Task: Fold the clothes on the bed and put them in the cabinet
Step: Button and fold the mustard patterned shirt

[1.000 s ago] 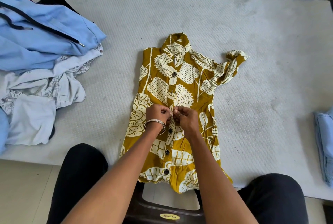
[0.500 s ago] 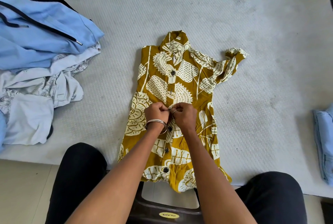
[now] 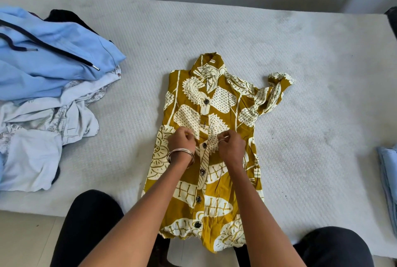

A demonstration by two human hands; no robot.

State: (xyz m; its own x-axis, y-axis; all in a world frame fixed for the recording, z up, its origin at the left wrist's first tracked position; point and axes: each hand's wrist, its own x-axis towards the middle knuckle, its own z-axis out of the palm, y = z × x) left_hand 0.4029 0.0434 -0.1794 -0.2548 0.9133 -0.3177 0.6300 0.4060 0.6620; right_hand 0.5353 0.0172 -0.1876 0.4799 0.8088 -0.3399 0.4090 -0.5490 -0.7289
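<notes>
Mustard shirt (image 3: 217, 116) lengthwise, collar away, both hands seemingly pinching placket

Shirt (image 3: 206, 159) mid bed (image 3: 300, 51); clothes pile (image 3: 49, 94) left, folded item (image 3: 388, 180) right.

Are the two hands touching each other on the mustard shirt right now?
Apart. The head view shows the left hand and the right hand each gripping the mustard shirt, with the button placket visible in the gap between them.

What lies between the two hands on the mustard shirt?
In the head view, the mustard-yellow leaf-print shirt's button placket runs between the left hand and right hand, with one dark round button there. Both hands pinch the fabric beside it.
</notes>
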